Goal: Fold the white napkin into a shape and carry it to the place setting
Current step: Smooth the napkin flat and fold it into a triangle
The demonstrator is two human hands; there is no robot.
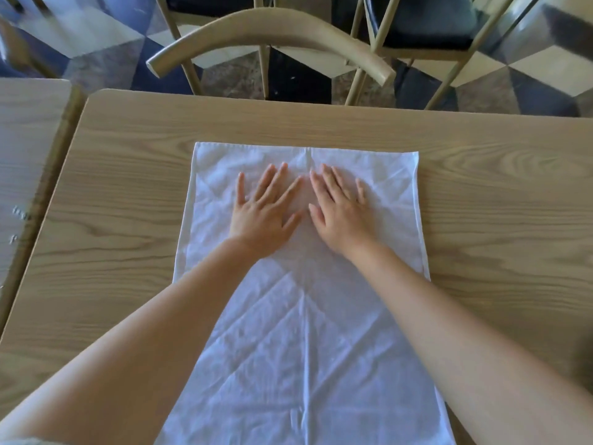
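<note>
A white napkin (305, 332) lies spread flat on the light wooden table (487, 194), reaching from mid-table down to the near edge of the view. It shows a centre crease and several diagonal creases. My left hand (264, 213) rests palm down on its upper half, fingers spread. Beside it, my right hand (340, 210) presses flat on the cloth too, fingers apart. The two hands almost touch near the centre crease. Neither hand grips the cloth. No place setting is in view.
A wooden chair (272, 33) with a curved backrest stands at the table's far edge, and another chair (426, 36) stands behind it to the right. A second table (29, 149) adjoins on the left. Checkered floor lies beyond.
</note>
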